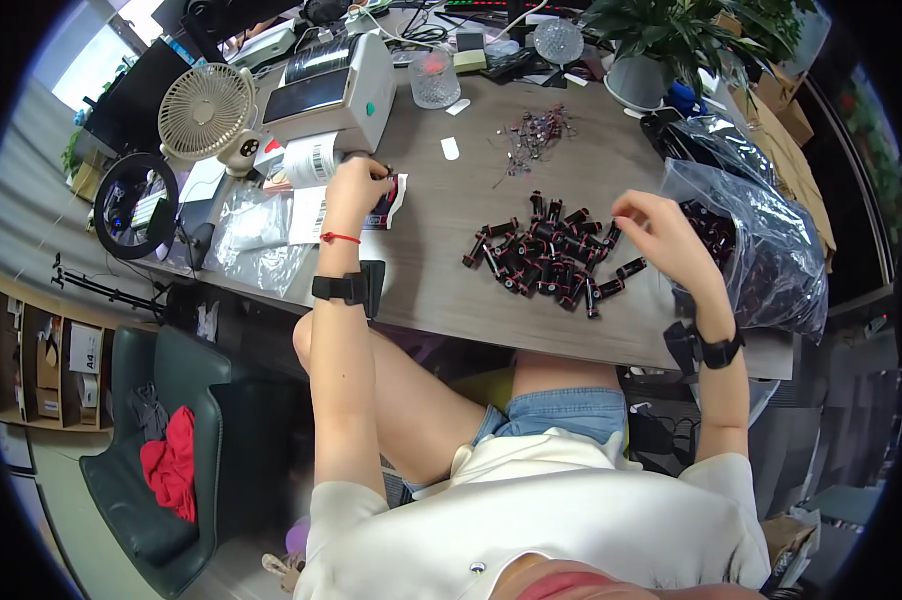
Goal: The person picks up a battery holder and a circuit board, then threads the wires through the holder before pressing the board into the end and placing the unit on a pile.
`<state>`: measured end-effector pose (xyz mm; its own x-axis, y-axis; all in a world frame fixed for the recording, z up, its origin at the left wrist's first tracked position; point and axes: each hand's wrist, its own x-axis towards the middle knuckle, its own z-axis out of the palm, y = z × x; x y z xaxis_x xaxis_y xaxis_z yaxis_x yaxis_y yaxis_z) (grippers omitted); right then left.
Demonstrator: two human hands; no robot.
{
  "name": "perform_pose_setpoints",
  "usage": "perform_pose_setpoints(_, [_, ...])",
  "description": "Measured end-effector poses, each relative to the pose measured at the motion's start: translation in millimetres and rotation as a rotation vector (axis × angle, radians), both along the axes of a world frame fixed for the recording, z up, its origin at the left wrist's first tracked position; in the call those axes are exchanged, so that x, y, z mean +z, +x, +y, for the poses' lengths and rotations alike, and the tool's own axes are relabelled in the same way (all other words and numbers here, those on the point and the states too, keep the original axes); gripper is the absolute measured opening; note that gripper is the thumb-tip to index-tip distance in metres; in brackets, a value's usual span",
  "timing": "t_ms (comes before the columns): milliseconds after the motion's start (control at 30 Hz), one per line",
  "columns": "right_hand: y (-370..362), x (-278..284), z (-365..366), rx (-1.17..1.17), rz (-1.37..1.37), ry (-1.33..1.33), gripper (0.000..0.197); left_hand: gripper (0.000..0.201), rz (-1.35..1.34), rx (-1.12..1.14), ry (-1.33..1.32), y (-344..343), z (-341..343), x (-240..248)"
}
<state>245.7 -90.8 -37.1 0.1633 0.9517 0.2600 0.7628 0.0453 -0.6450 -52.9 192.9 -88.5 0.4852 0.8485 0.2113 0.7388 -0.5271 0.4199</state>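
My left hand (359,190) is closed, its fingertips at the upper edge of a small dark packet with white edges (395,205). What lies between those fingers is hidden. My right hand (661,228) hovers with bent fingers apart, holding nothing I can see, beside the right edge of a heap of small black tubes with pinkish-red ends (546,255). One tube (613,236) lies just below its fingertips. To the right of that hand stands a clear plastic bag (786,270) with more dark tubes inside.
A white label printer (371,95) and a beige fan (206,110) stand at the back left, near a ring light (137,205). Thin tangled wire pieces (541,135) lie behind the tubes. A glass cup (434,80) and a potted plant (639,80) stand further back.
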Motion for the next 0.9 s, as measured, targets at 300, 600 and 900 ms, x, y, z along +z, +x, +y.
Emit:
perform_pose_setpoints(300, [-7.2, -51.0, 139.5, 0.161, -0.329, -0.125, 0.017, 0.032, 0.267, 0.302, 0.121, 4.7, -9.5, -12.7])
perform_pose_setpoints(600, [7.6, -78.2, 173.6, 0.074, -0.294, -0.182, 0.016, 0.024, -0.035, -0.062, 0.141, 40.3, -52.4, 14.8])
perform_pose_setpoints(900, [11.2, -60.1, 167.4, 0.049, -0.131, -0.119, 0.015, 0.024, 0.042, -0.513, -0.264, 71.3, -92.7, -10.9])
